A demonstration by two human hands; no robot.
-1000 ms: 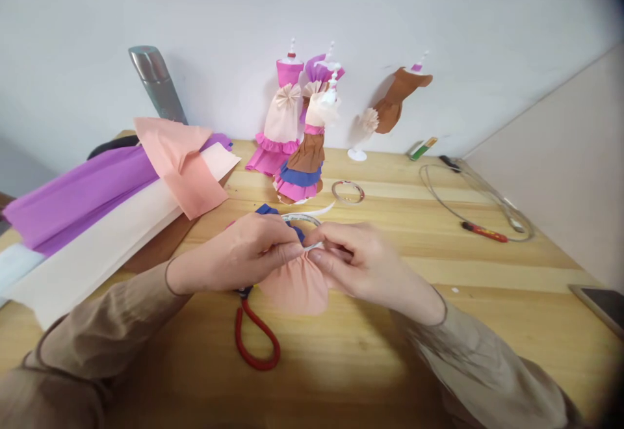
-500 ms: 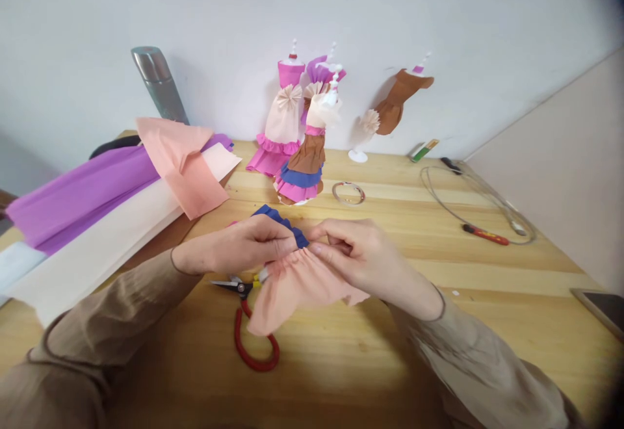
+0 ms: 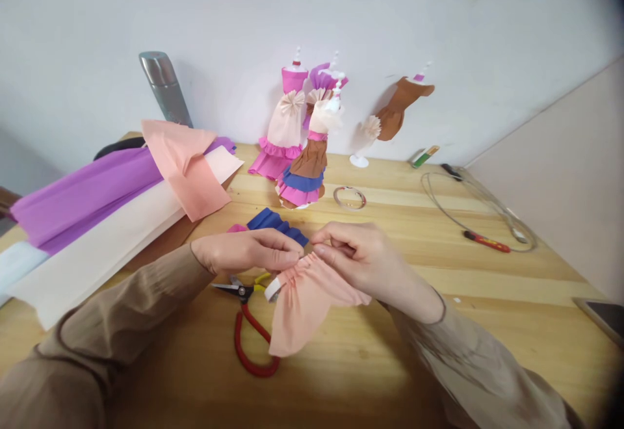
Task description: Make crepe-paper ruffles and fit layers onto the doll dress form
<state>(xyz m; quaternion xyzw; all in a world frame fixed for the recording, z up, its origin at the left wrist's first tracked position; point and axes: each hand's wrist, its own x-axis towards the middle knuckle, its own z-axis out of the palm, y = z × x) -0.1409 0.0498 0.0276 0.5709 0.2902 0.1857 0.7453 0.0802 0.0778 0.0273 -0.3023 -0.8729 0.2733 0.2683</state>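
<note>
A gathered strip of peach crepe paper (image 3: 303, 309) hangs between my hands, its pleated upper edge pinched at the fingertips. My left hand (image 3: 253, 250) is closed on that edge from the left. From the right, my right hand (image 3: 363, 257) pinches the same edge, thumb against forefinger. Below and to the left lie red-handled scissors (image 3: 244, 315), partly covered by the peach paper. A white roll of tape (image 3: 273, 289) shows at the paper's left side. Just beyond my fingers rests a pleated blue paper piece (image 3: 277, 224), with a bit of pink paper (image 3: 237, 228) beside it.
Miniature dress forms in paper dresses (image 3: 307, 156) stand at the back, a brown one (image 3: 397, 110) further right. Paper sheets (image 3: 97, 188) and a metal flask (image 3: 166, 88) are at left. A wire ring (image 3: 350, 197), a cable (image 3: 439, 205) and a phone-like device (image 3: 597, 315) lie to the right.
The gathered peach paper's left part has swung down and rightward, exposing more of the tape roll. My left hand has shifted slightly right and down, uncovering more of the blue paper.
</note>
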